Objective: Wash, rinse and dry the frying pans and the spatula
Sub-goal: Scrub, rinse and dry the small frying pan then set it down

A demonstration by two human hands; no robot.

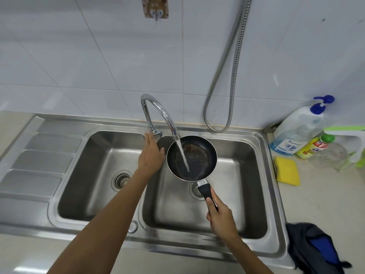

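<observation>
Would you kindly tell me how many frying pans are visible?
1: the frying pan, held by the right hand under the running tap over the right basin. Others may lie out of view.

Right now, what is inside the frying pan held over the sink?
Inside the frying pan, a water stream from the faucet strikes the dark base, which shows brownish residue. The stream covers a thin strip of the base.

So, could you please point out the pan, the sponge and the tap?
pan (199,155), head view, on its dark inner base.
sponge (287,171), head view, middle of its yellow face.
tap (166,115), head view, on its curved spout.
</observation>
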